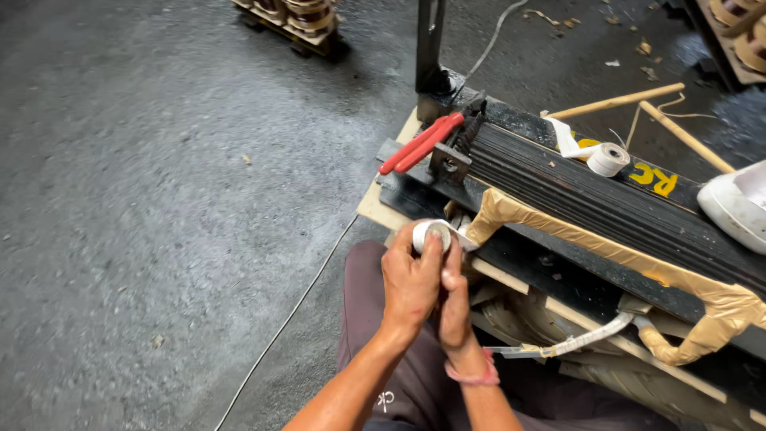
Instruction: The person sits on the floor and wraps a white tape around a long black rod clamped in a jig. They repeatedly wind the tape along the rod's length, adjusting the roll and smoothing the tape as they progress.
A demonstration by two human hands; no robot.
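Observation:
My left hand (408,281) grips a small white roll of tape (429,234) from the left, thumb across its face. My right hand (455,307) is pressed against it from the right, fingers on the same roll; a pink band sits on that wrist. The tape's free end runs toward a tan paper-wrapped strip (558,226) that lies across a black laminated steel core (590,199). A white cloth-taped lead (586,337) hangs below the core.
Red-handled pliers (419,144) lie on the core's far left end. A second white tape roll (608,158) rests on top. Wooden sticks (614,101) lie behind, a white shoe (734,207) at right. A thin wire (287,319) crosses the grey floor; my knee (367,271) is beside the core.

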